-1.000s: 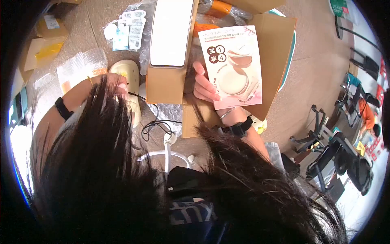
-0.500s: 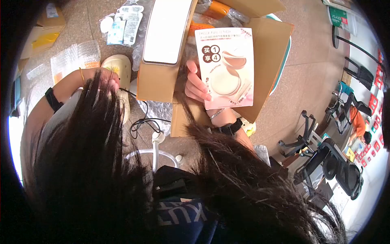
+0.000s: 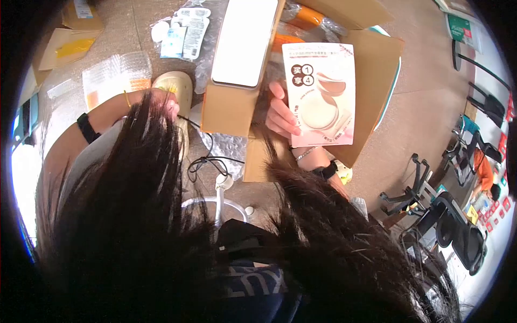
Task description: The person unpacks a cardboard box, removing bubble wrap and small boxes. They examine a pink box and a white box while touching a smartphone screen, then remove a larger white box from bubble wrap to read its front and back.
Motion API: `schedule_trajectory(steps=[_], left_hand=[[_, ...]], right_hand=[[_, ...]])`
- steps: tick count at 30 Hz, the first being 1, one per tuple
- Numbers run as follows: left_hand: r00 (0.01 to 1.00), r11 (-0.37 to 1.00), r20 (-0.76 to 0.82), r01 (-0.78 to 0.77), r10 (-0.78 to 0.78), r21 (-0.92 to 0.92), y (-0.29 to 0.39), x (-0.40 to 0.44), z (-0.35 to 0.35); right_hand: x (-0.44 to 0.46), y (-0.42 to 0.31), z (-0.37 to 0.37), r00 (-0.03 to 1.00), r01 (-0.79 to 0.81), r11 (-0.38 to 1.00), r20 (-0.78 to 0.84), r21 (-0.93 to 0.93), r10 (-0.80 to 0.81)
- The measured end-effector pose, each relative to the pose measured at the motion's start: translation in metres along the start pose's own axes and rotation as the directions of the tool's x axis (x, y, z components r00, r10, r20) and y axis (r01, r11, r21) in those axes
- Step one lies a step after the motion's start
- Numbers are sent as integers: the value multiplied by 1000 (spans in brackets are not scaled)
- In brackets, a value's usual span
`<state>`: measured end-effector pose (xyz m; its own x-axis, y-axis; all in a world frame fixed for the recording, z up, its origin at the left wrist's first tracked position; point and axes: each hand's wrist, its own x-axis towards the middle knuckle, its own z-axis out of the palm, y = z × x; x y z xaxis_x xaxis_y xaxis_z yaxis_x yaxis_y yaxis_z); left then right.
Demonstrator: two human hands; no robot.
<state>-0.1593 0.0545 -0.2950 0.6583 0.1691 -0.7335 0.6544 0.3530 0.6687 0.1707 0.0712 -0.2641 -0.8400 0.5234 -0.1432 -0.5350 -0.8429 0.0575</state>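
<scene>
My right hand (image 3: 283,114) is closed around the left edge of a pink and white cosmetics package (image 3: 323,97), which is printed with a compact and faces up at me. The package is held over an open cardboard box (image 3: 371,102). Orange items (image 3: 307,17) in clear plastic lie inside the box. My left hand (image 3: 161,102) rests low on the left, near a pale clog (image 3: 177,83). Hair covers part of that hand, so its grip is hidden. A white-faced slab with rounded corners, like a phone (image 3: 245,43), lies over the box's left side.
Bubble wrap (image 3: 118,75) and blister packs (image 3: 188,35) lie on the floor at left. A black cable (image 3: 207,164) and a white tube (image 3: 219,202) run below the box. Office chairs (image 3: 458,226) and another person in orange (image 3: 482,169) are at far right.
The whole view has shifted, so everything sits slightly farther right. The package stays in my right hand and my left hand keeps its place by the clog.
</scene>
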Motion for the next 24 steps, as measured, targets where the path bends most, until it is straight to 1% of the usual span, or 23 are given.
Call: schedule_trajectory(steps=[2,3,4,5,6,7,8,10,11,12,13,15,16,17,19,20,22,24], left_hand=[[998,979,-20,-62,60,-194,-6,-1,2],[997,969,4,-74,77,-234,-8,1,2],[998,970,3,-65,67,-235,-17,4,2],[977,951,-17,-210,211,-227,-20,6,2],[935,911,-35,-351,352,-216,-24,7,4],[928,900,-57,-372,369,-229,-27,8,6],[929,901,-57,-368,365,-229,-31,9,4],[993,979,7,-117,120,-166,-16,6,-2],[993,980,6,-116,119,-164,-18,6,-1],[987,954,-38,-161,157,-251,-24,8,2],[978,919,-85,-208,191,-334,-29,10,4],[974,902,-107,-224,199,-369,-34,11,8],[970,883,-130,-241,206,-402,-36,12,8],[970,883,-130,-241,206,-403,-34,12,8],[970,823,-96,-239,222,-515,-28,13,7],[970,823,-96,-239,222,-516,-29,13,7],[955,806,-110,-292,276,-515,-31,15,7],[952,812,-119,-303,282,-499,-30,16,8]], right_hand=[[0,1,-2,1000,3,1000,17,20,-3],[0,1,-2,1000,5,1000,9,15,-5],[0,2,-3,1000,7,1000,0,9,-7],[1,2,-4,1000,-1,999,24,43,0],[2,2,-5,1000,-2,999,28,48,1],[2,1,-7,999,0,999,45,39,-2],[2,1,-8,998,3,1000,61,28,-4],[1,2,-7,998,-2,999,60,44,-1],[-1,2,-6,1000,22,1000,9,19,-22],[-2,3,-6,998,44,999,-45,-6,-44],[-2,2,-6,998,44,999,-45,-5,-44],[0,0,-4,1000,14,999,23,29,-15],[0,0,-4,1000,14,999,22,30,-15],[0,0,-5,1000,14,999,25,33,-15],[0,0,-5,1000,13,999,28,36,-14],[0,0,-5,999,15,999,34,37,-16],[1,0,-5,999,17,999,40,38,-18],[1,0,-6,999,22,1000,41,21,-23]])
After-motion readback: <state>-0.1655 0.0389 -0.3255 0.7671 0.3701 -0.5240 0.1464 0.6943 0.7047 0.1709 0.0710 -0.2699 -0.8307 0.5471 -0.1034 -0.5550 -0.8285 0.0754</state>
